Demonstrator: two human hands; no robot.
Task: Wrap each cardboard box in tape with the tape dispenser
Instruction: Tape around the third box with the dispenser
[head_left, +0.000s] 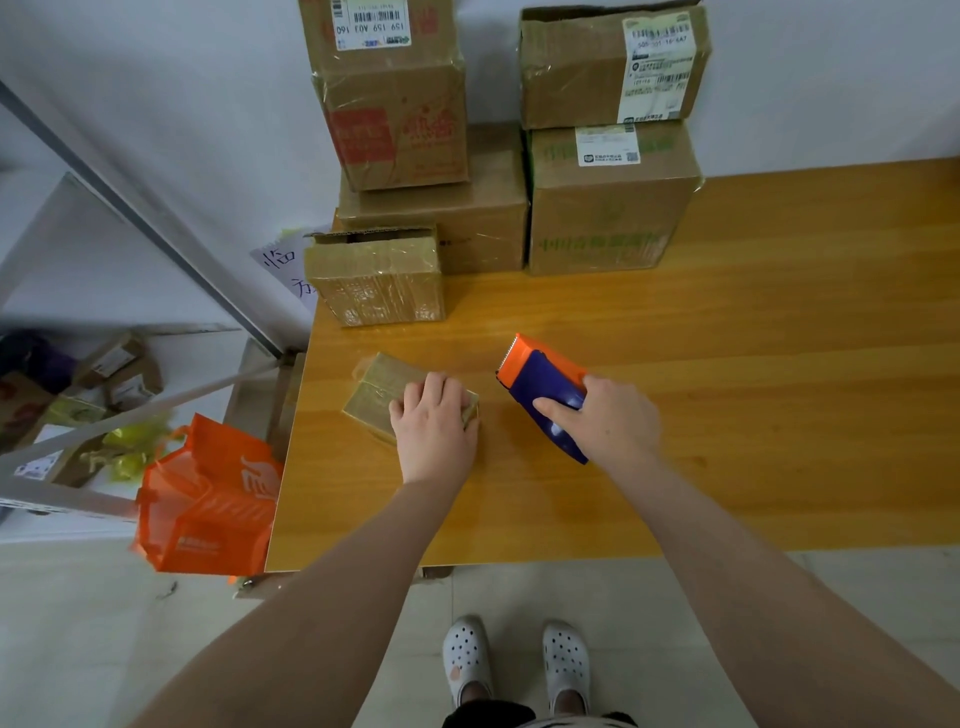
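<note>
Cardboard box (375, 396) — under L hand (434, 427), fingers flat | R hand (609, 422) grips tape dispenser (540, 385) — beside box

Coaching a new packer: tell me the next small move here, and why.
Probably swing the tape dispenser left onto the small box: the right grip holds it apart from the box, while the left grip presses that box onto the table.
</note>
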